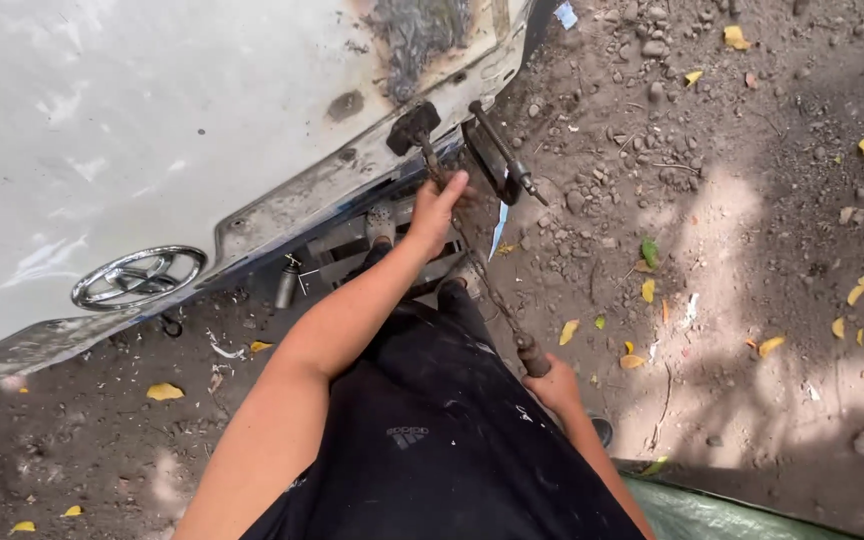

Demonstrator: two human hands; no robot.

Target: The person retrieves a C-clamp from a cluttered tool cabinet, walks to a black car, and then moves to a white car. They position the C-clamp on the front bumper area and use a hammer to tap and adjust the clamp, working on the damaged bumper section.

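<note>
Ground: bare dirt, stones, yellow leaves [164, 391].
Panel: white car body [102, 130], corner scorched.
Hammer: your sledgehammer [413, 127] head rests against that corner.
Left hand [438, 210]: wrapped around the upper shaft.
Right hand [555, 386]: gripping the shaft's end.

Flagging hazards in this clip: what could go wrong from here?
1. The left hand grips the hammer shaft close under its head, beside the scorched panel edge; a slip could pinch fingers.
2. The right hand holds only the handle end, so a swing might glance off.
</note>
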